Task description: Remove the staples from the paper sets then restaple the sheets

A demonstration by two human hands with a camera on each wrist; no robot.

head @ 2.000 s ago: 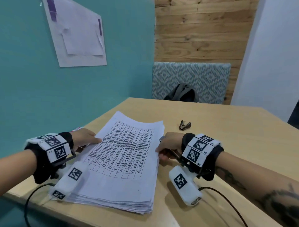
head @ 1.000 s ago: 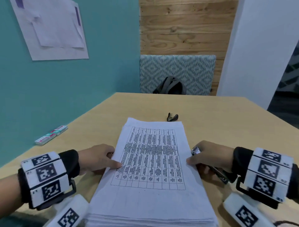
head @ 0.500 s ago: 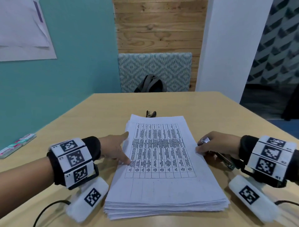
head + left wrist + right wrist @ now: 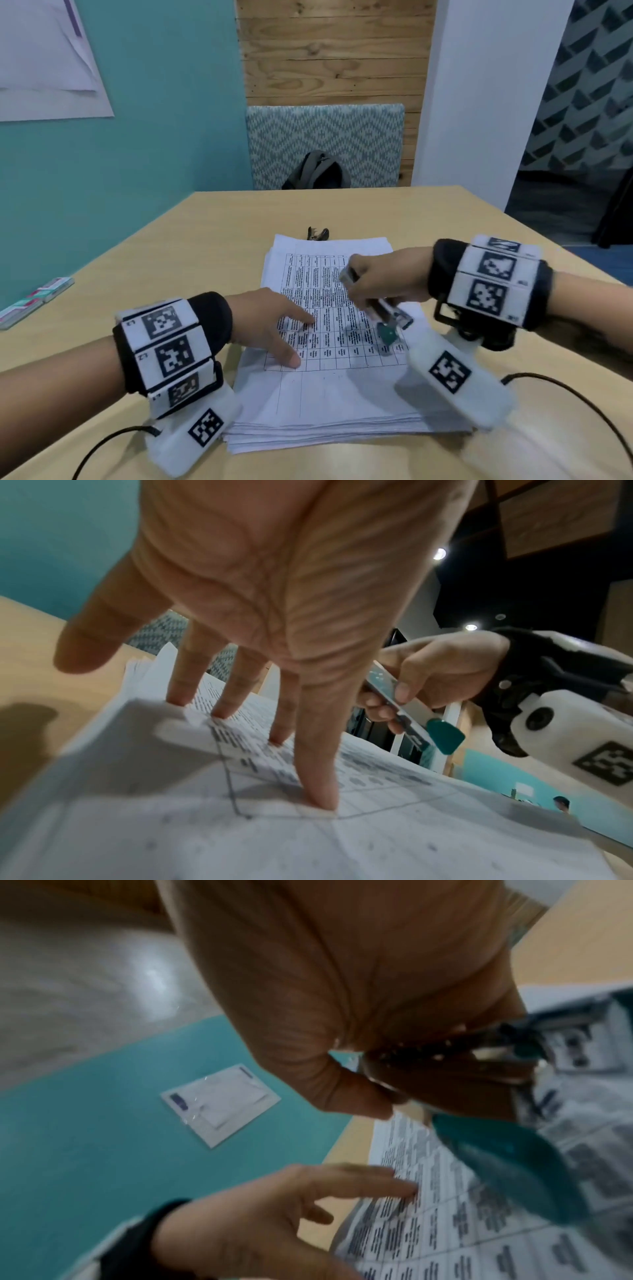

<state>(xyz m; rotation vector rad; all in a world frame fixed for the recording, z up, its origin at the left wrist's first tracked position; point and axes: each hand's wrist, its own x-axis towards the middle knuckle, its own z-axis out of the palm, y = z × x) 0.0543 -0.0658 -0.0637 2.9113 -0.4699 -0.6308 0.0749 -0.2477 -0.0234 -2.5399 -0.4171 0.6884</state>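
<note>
A thick stack of printed paper sets [image 4: 329,387] lies in the middle of the wooden table [image 4: 219,246]. My left hand [image 4: 270,325] rests on the top sheet's left side, and its straight, spread fingertips [image 4: 318,799] press down on the paper [image 4: 240,831]. My right hand [image 4: 383,277] hovers above the right half of the stack and grips a metal stapler [image 4: 387,315] whose teal end [image 4: 445,735] points down toward the sheet. The same stapler [image 4: 507,1164] shows blurred in the right wrist view, above the paper [image 4: 445,1231] and near my left hand [image 4: 308,1204].
A small black staple remover [image 4: 318,233] lies just beyond the stack's far edge. Boxes of staples [image 4: 37,301] sit at the table's left edge by the teal wall. A patterned chair with a dark backpack [image 4: 318,174] stands behind the table. Cables trail from both wrists.
My right hand has lifted off the table beside the stack and moved left over the paper with the stapler. My left hand has slid from the stack's left edge onto the top sheet.
</note>
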